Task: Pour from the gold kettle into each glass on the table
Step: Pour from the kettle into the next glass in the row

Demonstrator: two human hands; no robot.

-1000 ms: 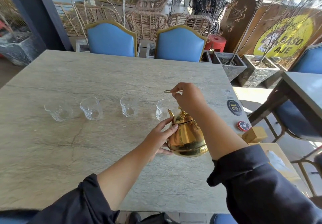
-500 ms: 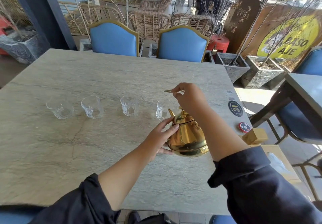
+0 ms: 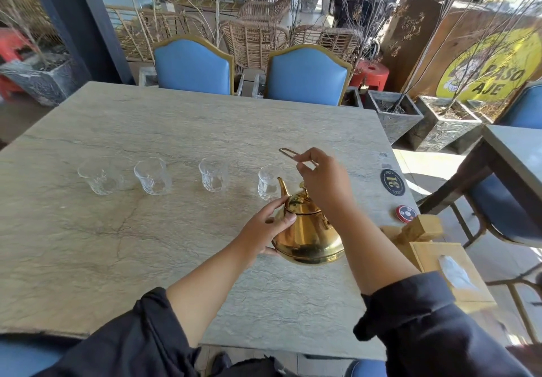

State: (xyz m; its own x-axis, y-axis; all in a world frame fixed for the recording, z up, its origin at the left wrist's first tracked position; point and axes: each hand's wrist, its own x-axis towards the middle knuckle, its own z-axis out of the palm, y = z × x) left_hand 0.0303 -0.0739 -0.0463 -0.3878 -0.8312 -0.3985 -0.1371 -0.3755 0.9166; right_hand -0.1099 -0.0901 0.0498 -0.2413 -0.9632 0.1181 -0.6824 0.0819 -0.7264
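The gold kettle [image 3: 308, 231] stands on the stone table [image 3: 146, 244], its spout pointing toward the glasses. My right hand [image 3: 322, 177] grips the kettle's thin wire handle above the lid. My left hand [image 3: 264, 230] rests against the kettle's left side, thumb near the lid. Several clear glasses stand in a row across the table: the rightmost glass [image 3: 268, 183] is just behind the spout, then a glass [image 3: 213, 175], a glass [image 3: 153, 175], and the leftmost glass [image 3: 101, 175]. All look empty.
A black round coaster [image 3: 392, 182] and a red round disc [image 3: 406, 212] lie near the table's right edge. A wooden tissue box [image 3: 448, 271] sits to the right. Two blue chairs [image 3: 305, 76] stand at the far side; another table [image 3: 516, 148] is on the right.
None in the hands or kettle; only my head has shifted slightly.
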